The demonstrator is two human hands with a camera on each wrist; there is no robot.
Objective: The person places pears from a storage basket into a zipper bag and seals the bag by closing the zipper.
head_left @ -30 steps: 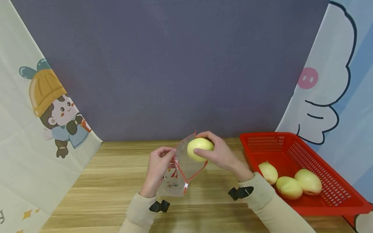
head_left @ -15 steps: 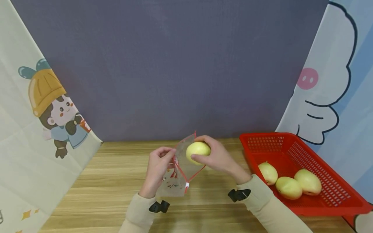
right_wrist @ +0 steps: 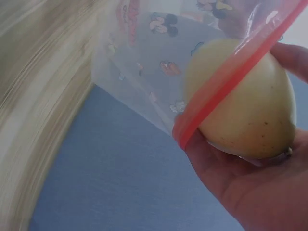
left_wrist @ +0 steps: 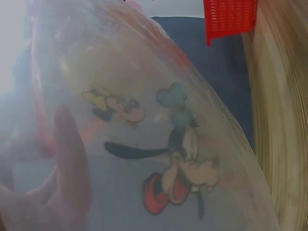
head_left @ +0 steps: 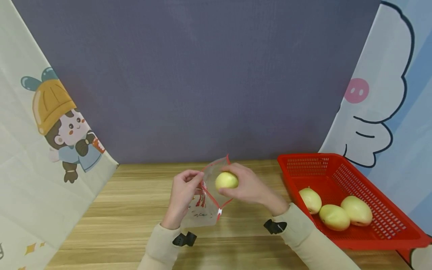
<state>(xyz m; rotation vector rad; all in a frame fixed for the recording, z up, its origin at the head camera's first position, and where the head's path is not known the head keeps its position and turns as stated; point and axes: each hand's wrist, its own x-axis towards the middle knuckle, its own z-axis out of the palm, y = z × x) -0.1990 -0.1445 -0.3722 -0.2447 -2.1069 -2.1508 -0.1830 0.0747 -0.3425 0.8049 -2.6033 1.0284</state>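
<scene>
2 hands, 1 fruit at the bag mouth

Right hand (head_left: 251, 187) grasps a yellow-green fruit (head_left: 226, 180), half past the red zip rim of a clear printed bag (head_left: 206, 204). Left hand (head_left: 182, 195) pinches the bag's edge above the tabletop (head_left: 128, 210). 3 more fruits lie in the red basket (head_left: 337, 168), well apart.

Even soft light, head view sharp, wrist views blurred

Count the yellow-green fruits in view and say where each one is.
4. One fruit is in the right hand at the mouth of the zip bag; three fruits lie in the red basket. None looks hidden.
</scene>
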